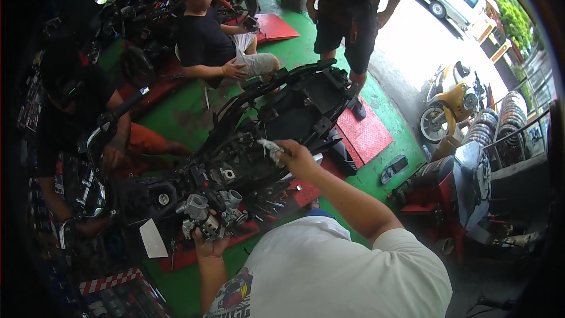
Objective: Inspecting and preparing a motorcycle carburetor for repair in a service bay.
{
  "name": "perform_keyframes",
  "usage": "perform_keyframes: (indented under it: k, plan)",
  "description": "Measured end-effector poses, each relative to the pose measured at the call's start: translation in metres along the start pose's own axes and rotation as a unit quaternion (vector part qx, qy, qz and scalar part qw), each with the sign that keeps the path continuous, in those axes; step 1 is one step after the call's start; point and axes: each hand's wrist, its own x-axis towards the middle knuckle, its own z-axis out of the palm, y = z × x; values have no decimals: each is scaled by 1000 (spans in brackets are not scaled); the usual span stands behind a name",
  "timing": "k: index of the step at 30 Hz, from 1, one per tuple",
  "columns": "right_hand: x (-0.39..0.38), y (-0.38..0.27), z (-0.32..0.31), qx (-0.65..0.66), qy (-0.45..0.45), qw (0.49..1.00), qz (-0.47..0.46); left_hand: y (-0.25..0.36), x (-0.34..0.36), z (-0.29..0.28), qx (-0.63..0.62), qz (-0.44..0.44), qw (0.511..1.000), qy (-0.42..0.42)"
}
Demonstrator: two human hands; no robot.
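Note:
My left hand point(208, 242) grips a silver metal throttle-body assembly point(210, 218) with round openings, low over the stripped motorcycle. Out over the bike's middle, my right hand point(294, 156) is closed on a pale crumpled rag point(269, 147). The dark frame and open underseat compartment point(297, 100) extend toward the upper right. Chrome-trimmed handlebars point(97, 182) stand at the left. An engine opening with a light rim point(227, 174) shows between my hands, and a white panel point(152, 238) lies beside the assembly at lower left.
A person in orange shorts point(147, 135) works at the left. Another person point(206, 47) sits behind the bike, and a third point(350, 12) stands at the back. Red ramps point(368, 135), a yellow scooter point(453, 106), coiled springs point(512, 123) and a red machine point(441, 200) are around.

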Motion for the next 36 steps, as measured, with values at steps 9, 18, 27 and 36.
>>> perform_keyframes:
  k: [9,18,27,36]
  plan:
    - [101,36,-237,-319,373,865,-102,-42,42,62,27,61,998,9]
    - [119,65,-249,-445,253,859,-13,-83,58,118,24,109,991,69]
    - [65,-7,-132,-22,-99,990,-100,-87,94,98,-9,108,993,52]
    - [29,-66,-24,290,-346,889,70,-51,131,130,62,98,993,34]
